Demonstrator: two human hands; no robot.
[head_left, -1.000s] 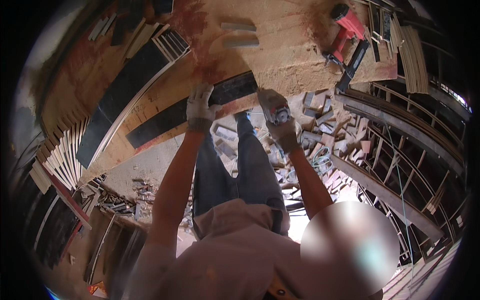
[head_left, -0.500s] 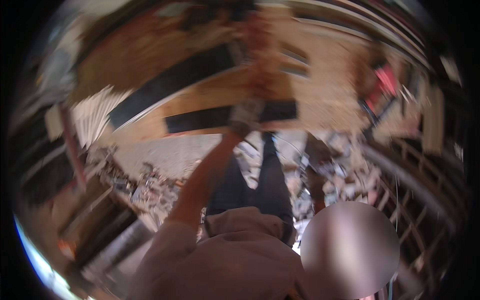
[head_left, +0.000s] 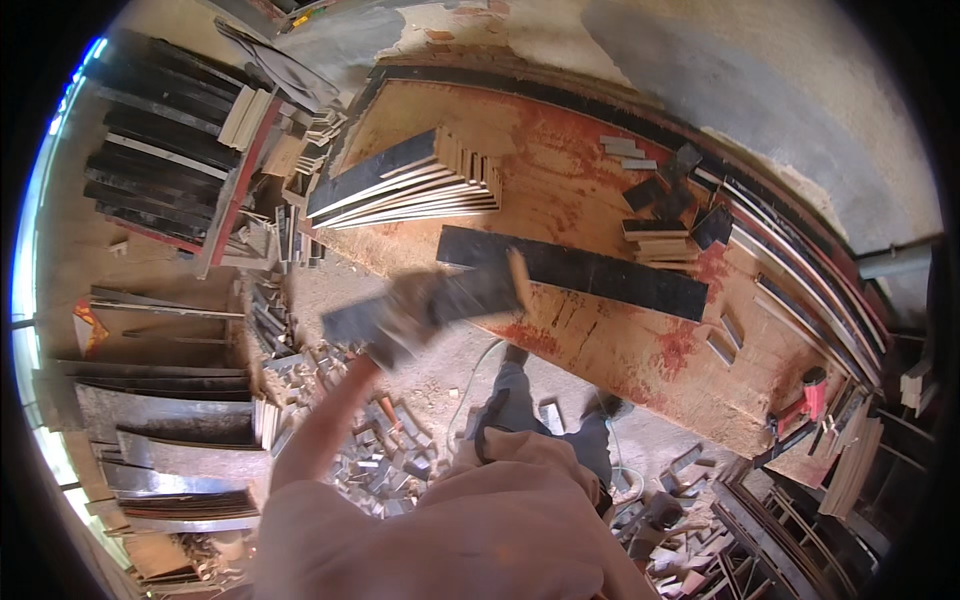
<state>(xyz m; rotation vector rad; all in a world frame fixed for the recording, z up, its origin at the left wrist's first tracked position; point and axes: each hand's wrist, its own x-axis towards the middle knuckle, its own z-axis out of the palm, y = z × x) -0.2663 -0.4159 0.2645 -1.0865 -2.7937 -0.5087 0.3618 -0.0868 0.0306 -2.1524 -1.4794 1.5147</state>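
Observation:
My gloved left hand grips a short black-faced board near its middle. The board is slightly blurred and hangs in front of the workbench's near edge, its pale end overlapping a long black board that lies flat on the bench. Behind the held piece, a fanned stack of black-faced boards with pale edges rests on the bench. Low at my right side, among the scraps, is a dark shape that may be my gloved right hand; its fingers cannot be made out.
The wooden workbench has red stains. Small black blocks and long strips lie toward its right side, with a red-and-black tool at the right end. Offcuts litter the floor. Board stacks stand at left.
My view has swung, so the bench now shows more fully. My left hand, earlier at the bench over a black board, is now left of the long board with a short board in it.

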